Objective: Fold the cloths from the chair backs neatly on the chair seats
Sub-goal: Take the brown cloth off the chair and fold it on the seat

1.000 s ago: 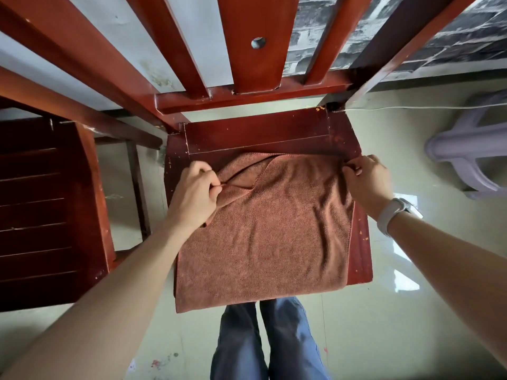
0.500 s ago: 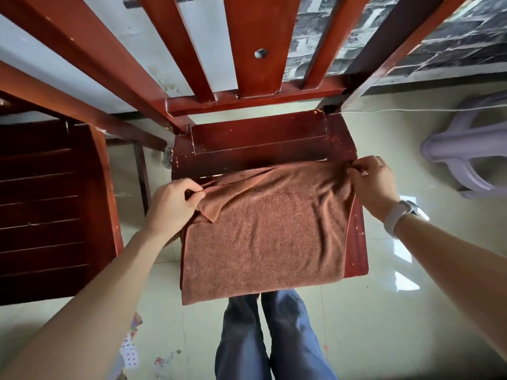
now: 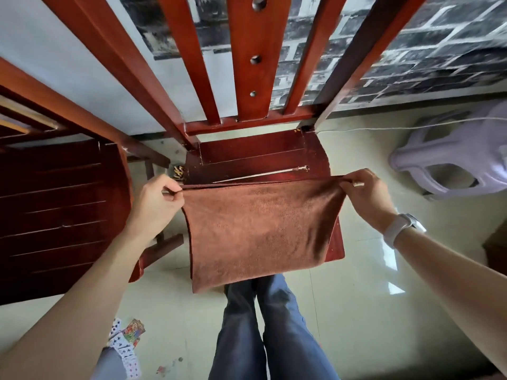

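Cloth (image 3: pixel 260 229) corners pinched in both hands' fingers (image 3: pixel 171 194).

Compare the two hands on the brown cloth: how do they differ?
The left hand is bare at the wrist; the right hand has a white watch behind it. The left hand holds the cloth at its left corner, the right hand at its right corner. Both pinch the cloth's far edge above the chair seat.

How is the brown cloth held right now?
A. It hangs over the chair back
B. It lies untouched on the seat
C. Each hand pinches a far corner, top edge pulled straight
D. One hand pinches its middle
C: the left hand and right hand each pinch a far corner of the cloth, its top edge stretched straight above the chair seat.
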